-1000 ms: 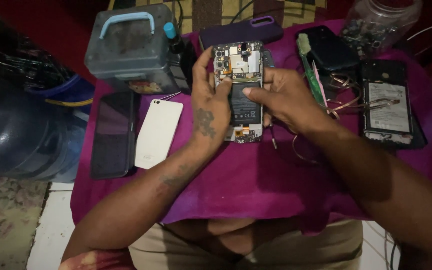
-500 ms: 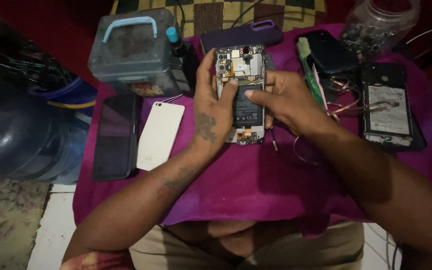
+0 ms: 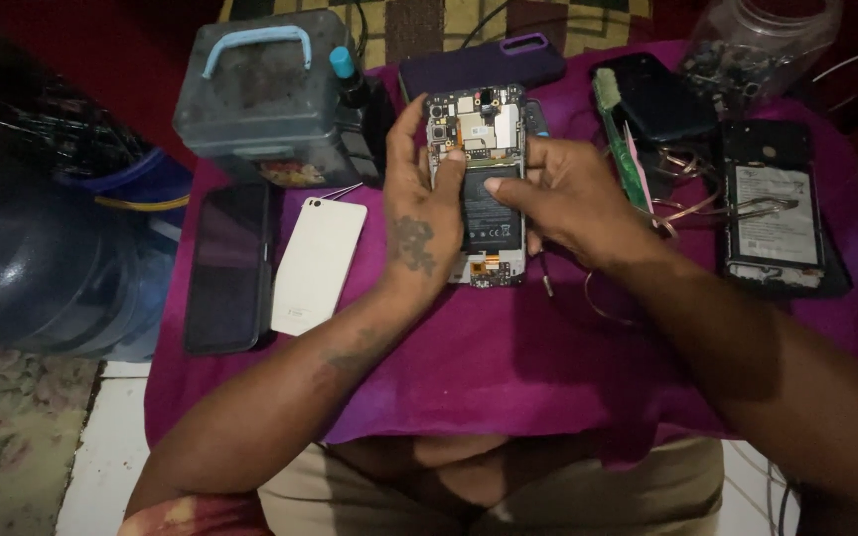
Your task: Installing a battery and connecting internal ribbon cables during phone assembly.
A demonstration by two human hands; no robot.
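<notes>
On the purple cloth (image 3: 508, 377) in front of you lies the opened phone (image 3: 479, 189), back cover off, its circuit board toward the far end and its dark battery (image 3: 491, 213) filling the middle. Your left hand (image 3: 419, 213) cups the phone's left edge, fingers curled loosely along the side and the thumb laid across onto the board just above the battery. Your right hand (image 3: 563, 199) comes in from the right side, fingers bent against the phone's right edge and the thumb pressed flat on the top of the battery, its tip nearly meeting your left thumb. Both hands hold the phone between them; neither one is closed around a tool.

Just left of your left wrist sits a white back cover (image 3: 317, 263), face down, and beside that a dark phone (image 3: 228, 266) with its screen up, hanging partly over the cloth's edge. Beyond them stands a grey plastic box (image 3: 265, 99) with a light blue handle. Touching the far end of the opened phone is a purple case (image 3: 484, 62). To the right of your right hand lie a green strip-shaped tool (image 3: 620, 149), a black phone (image 3: 657, 99), some looped wire (image 3: 692, 208), and another opened phone (image 3: 772, 208) with a white-labelled battery. A clear jar (image 3: 757, 45) of small parts stands at the far right corner.
</notes>
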